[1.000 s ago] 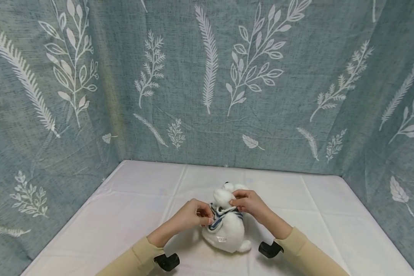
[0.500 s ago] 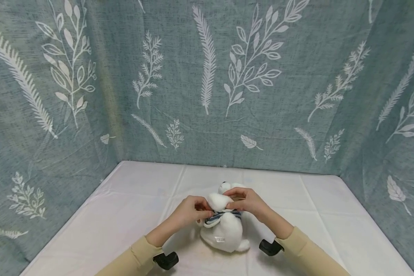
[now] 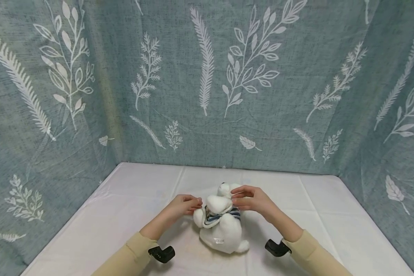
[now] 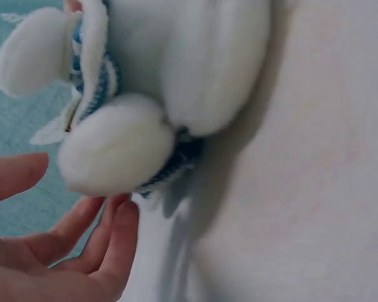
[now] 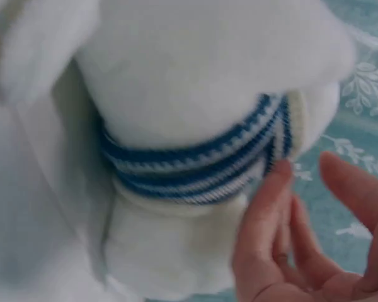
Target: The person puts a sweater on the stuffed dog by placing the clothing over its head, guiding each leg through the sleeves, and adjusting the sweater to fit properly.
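A white plush toy [image 3: 222, 234] lies on the table, its small black-tipped nose at the far end. Around its body runs a blue-and-white striped knit garment [image 5: 195, 163] with a pale edging. My left hand [image 3: 183, 205] is beside a rounded white limb that sticks out past the garment's edge on the left. In the left wrist view its fingertips [image 4: 123, 211] are right under that limb, thumb apart. My right hand [image 3: 252, 199] is at the toy's right side, fingers spread. One fingertip meets the garment's edge in the right wrist view, and the thumb stands off.
A white cloth with fold creases covers the table [image 3: 151, 184]. Blue-green curtains [image 3: 179, 76] with white leaf prints enclose the back and both sides. Black wrist devices [image 3: 162, 253] sit below both beige sleeves [image 3: 131, 251]. A small tag [image 3: 219, 240] shows on the toy.
My left hand has let go of the garment and moved left, and a white limb now shows beside it. My right fingers have loosened from the toy and shifted slightly right.
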A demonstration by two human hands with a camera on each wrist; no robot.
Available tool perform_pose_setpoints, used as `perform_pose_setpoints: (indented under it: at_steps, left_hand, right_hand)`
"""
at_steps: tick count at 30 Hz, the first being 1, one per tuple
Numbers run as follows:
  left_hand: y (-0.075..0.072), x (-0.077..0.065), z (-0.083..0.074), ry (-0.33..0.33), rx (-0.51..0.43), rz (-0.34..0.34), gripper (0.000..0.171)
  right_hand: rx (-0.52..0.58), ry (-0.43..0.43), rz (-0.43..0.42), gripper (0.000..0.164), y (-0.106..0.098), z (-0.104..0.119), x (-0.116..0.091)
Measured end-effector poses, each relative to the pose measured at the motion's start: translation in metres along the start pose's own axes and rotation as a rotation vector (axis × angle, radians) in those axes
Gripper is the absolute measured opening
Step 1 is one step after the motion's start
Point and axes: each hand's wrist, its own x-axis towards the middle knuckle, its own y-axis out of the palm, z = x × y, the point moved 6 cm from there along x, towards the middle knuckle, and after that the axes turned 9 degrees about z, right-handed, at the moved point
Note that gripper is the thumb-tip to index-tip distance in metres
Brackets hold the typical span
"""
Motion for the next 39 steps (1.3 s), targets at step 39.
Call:
perform_pose_setpoints:
  at_steps: [39]
  left_hand:
    - [0.025, -0.013, -0.03, 0.074, 0.197, -0.218, 0.041]
  right_hand:
    - [-0.051, 0.245, -0.085, 0.074, 0.004, -0.006, -0.006]
